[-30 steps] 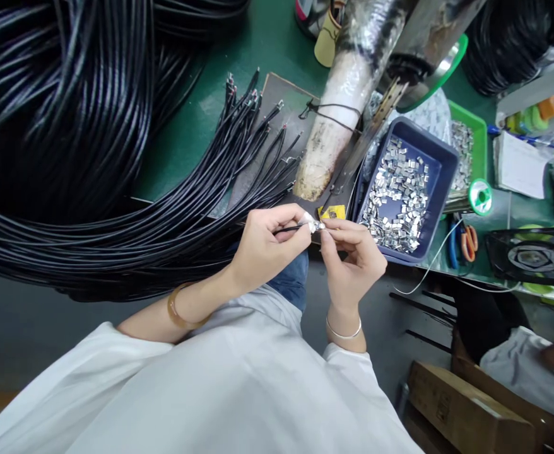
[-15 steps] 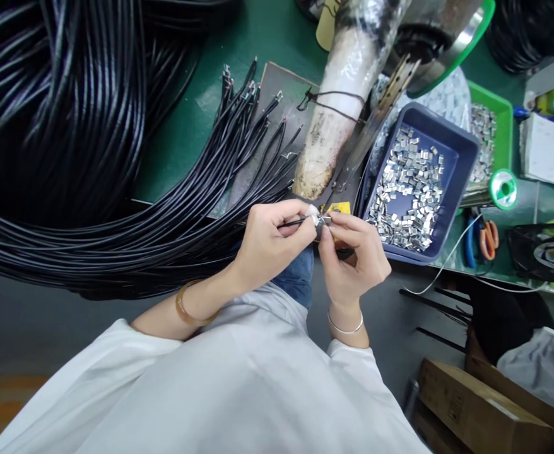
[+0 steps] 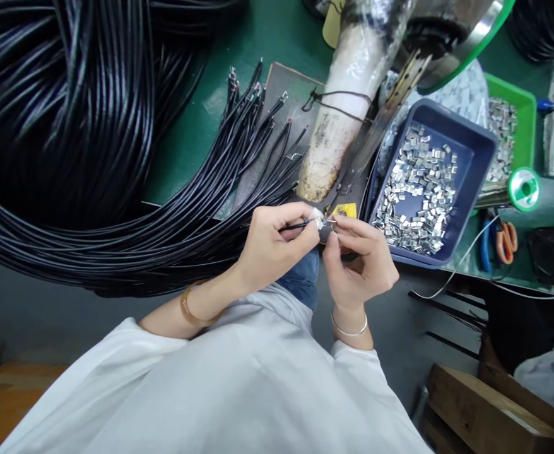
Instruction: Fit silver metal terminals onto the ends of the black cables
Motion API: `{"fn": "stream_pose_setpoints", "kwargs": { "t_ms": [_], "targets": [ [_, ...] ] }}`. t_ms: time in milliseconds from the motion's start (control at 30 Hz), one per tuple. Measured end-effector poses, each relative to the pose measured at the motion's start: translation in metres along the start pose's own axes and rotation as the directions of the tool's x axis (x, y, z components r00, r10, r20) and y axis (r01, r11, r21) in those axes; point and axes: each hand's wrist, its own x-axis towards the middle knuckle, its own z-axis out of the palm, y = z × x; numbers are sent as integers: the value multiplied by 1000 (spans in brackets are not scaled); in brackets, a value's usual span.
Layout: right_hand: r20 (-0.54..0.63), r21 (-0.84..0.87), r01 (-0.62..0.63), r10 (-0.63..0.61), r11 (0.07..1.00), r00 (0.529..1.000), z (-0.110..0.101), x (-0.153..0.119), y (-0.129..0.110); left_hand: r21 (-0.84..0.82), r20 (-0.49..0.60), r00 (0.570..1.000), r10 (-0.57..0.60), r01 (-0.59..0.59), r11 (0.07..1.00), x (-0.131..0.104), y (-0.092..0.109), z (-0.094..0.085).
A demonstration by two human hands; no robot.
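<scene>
My left hand [image 3: 277, 246] pinches a thin black cable [image 3: 298, 225] close to its end, with a white wrap on one fingertip. Opposite it, my right hand [image 3: 359, 261] holds a small silvery metal piece [image 3: 330, 223] between thumb and fingers, right at the cable's tip. Fingertips partly cover the cable end, so I cannot tell whether the two parts touch. Behind the hands lies a yellow pad [image 3: 347, 209]. More black cables [image 3: 196, 211] fan out to the left, several with metal connectors at their tips.
A dark blue bin [image 3: 480, 142] of small metal shells stands right of my hands, beside a green bin [image 3: 525, 110]. A white wrapped tube [image 3: 334, 120] comes down just ahead. Orange-and-blue pliers [image 3: 506, 243] and a spool [image 3: 525, 191] lie farther right. Cardboard boxes [image 3: 485, 403] sit below.
The view has shifted slightly, so the bench things appear farther right. My right fingers have turned the metal piece a little; both hands stay together at the cable end.
</scene>
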Motion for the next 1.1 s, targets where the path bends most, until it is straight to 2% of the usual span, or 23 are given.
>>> {"fn": "stream_pose_setpoints", "kwargs": {
  "t_ms": [100, 200, 300, 367, 433, 567, 767, 1000, 1100],
  "targets": [
    [-1, -50, 21, -22, 999, 1000, 0, -2, 1, -10, 30, 997, -75, 75, 997, -3, -2, -1],
    [-26, -69, 11, -13, 998, 1000, 0, -1, 1, 17, 9, 998, -64, 64, 998, -8, -4, -2],
    [-11, -30, -39, 39, 999, 999, -1, 0, 0, 156, -43, 990, 131, -122, 980, -11, -8, -2],
    [-3, -26, -43, 43, 999, 999, -1, 1, -1, 281, -60, 954, 292, -265, 922, -12, -9, -2],
    [-8, -36, -27, 26, 999, 1000, -2, 1, -2, 362, -67, 927, 368, -321, 875, -12, -9, -2],
    [-6, -49, -27, 27, 998, 1000, -1, 2, -2, 404, -68, 937, 344, -289, 868, -11, -9, 0],
    [-6, -36, -42, 41, 998, 999, 2, 3, 0, 369, -79, 950, 303, -255, 894, -8, -9, 2],
    [-40, -41, -31, 29, 999, 999, 3, 4, 0, 366, -97, 923, 373, -315, 875, -5, -8, 2],
    [-47, -47, -4, 2, 999, 999, 3, 4, -1, 357, -93, 925, 368, -314, 880, -5, -8, 2]
  ]
}}
